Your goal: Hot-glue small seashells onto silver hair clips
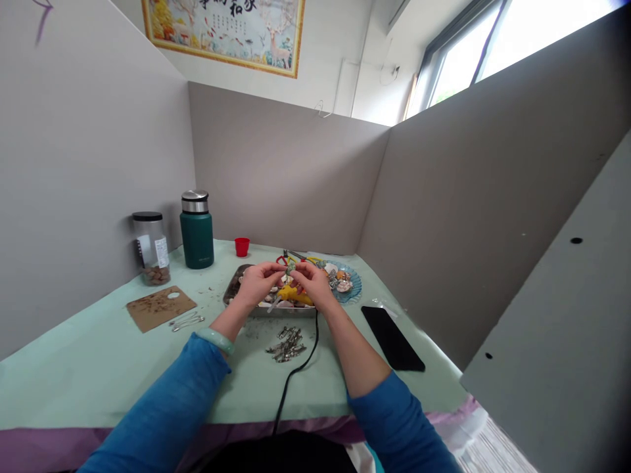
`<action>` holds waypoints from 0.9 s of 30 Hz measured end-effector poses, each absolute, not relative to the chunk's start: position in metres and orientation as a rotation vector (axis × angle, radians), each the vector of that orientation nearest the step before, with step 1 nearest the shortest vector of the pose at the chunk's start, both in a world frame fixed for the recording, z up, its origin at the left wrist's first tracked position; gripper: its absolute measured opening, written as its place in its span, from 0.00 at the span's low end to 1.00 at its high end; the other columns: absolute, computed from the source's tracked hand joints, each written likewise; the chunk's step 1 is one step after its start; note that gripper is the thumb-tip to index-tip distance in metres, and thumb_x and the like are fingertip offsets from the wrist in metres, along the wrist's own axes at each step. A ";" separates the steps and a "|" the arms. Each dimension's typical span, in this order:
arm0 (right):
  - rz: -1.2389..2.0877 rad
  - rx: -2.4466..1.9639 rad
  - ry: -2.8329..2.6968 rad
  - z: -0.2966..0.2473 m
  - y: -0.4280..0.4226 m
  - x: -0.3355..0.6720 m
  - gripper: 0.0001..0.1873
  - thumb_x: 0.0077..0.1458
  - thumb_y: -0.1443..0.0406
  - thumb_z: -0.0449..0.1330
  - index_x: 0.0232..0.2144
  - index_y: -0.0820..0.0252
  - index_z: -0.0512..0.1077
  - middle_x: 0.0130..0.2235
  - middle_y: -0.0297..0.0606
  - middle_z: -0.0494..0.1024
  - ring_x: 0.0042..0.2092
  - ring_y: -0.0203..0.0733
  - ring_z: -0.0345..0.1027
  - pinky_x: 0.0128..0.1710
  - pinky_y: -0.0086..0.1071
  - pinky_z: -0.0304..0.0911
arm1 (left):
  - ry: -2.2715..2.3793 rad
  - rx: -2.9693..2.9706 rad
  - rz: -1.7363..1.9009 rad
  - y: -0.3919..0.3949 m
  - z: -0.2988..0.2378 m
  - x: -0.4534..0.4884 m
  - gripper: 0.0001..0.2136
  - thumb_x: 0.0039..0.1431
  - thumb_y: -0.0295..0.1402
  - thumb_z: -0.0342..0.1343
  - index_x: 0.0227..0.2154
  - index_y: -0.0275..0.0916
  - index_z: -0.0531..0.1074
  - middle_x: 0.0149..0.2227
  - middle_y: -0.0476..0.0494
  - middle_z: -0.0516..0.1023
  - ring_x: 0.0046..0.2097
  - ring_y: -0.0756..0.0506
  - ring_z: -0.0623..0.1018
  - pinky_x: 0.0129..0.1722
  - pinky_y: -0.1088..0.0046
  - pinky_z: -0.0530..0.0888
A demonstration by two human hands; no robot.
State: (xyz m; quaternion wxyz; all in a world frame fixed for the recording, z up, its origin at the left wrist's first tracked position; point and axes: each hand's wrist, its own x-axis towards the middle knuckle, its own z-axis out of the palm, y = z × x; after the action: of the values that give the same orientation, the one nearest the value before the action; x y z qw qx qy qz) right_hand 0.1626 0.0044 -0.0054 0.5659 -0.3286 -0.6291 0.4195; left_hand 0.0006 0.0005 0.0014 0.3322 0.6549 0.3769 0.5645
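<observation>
Over a metal tray (269,314), my left hand (261,282) and my right hand (313,284) meet at the fingertips. Between them they pinch a small greenish piece (290,268), too small to name surely. Below lies a yellow glue gun (294,295) in the tray, among shell-like pale pieces, its black cord (294,372) running to the table's front edge. Close behind the tray on the right is a blue plate (355,284) holding several decorated pieces (344,284). A heap of small metal clips or pin backs (287,345) lies in front of the tray.
Left stand a clear jar (151,253), a green thermos (196,230) and a red cup (242,247). Cardboard (158,309) and large safety pins (187,320) lie nearer. Pliers (283,259) rest behind the tray. A black phone-like slab (393,337) is right. Grey partitions (286,164) enclose the table.
</observation>
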 end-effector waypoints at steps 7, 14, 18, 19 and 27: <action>0.989 -0.767 -1.493 -0.007 0.006 0.162 0.18 0.43 0.56 0.65 0.34 0.59 0.69 0.29 0.31 0.74 0.26 0.34 0.69 0.18 0.23 0.60 | 0.946 1.922 1.628 0.001 0.002 -0.001 0.08 0.48 0.38 0.60 0.26 0.39 0.78 0.39 0.40 0.78 0.36 0.45 0.77 0.37 0.69 0.75; 0.932 -0.820 -1.466 -0.005 0.004 0.162 0.17 0.44 0.56 0.64 0.34 0.59 0.69 0.28 0.32 0.74 0.25 0.34 0.69 0.18 0.24 0.60 | 0.952 2.070 1.687 0.000 0.000 0.000 0.06 0.51 0.36 0.59 0.27 0.42 0.78 0.36 0.42 0.80 0.39 0.43 0.77 0.43 0.67 0.72; 0.943 -0.821 -1.501 -0.004 0.002 0.162 0.17 0.44 0.55 0.64 0.33 0.59 0.69 0.27 0.31 0.74 0.25 0.33 0.68 0.19 0.24 0.60 | 0.990 1.966 1.636 0.001 0.000 0.000 0.06 0.49 0.37 0.60 0.27 0.41 0.78 0.32 0.44 0.80 0.37 0.44 0.77 0.41 0.69 0.73; 0.948 -0.821 -1.502 -0.004 0.002 0.162 0.17 0.44 0.55 0.64 0.33 0.59 0.69 0.26 0.31 0.73 0.24 0.33 0.67 0.19 0.24 0.60 | 0.998 1.908 1.617 0.002 -0.001 0.000 0.07 0.48 0.38 0.61 0.27 0.40 0.78 0.31 0.44 0.80 0.36 0.44 0.77 0.40 0.69 0.73; 0.954 -0.789 -1.508 -0.007 0.005 0.163 0.17 0.46 0.54 0.63 0.35 0.58 0.68 0.21 0.26 0.69 0.19 0.31 0.62 0.19 0.25 0.59 | 0.927 1.598 1.479 0.005 -0.005 0.003 0.12 0.43 0.38 0.64 0.30 0.36 0.76 0.30 0.44 0.80 0.34 0.45 0.78 0.37 0.69 0.74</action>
State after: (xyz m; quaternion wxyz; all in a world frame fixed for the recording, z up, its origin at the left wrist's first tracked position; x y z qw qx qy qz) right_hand 0.1631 0.0051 -0.0066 0.5607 -0.3347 -0.6401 0.4047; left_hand 0.0027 0.0055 -0.0049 0.3779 0.6253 0.3628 0.5785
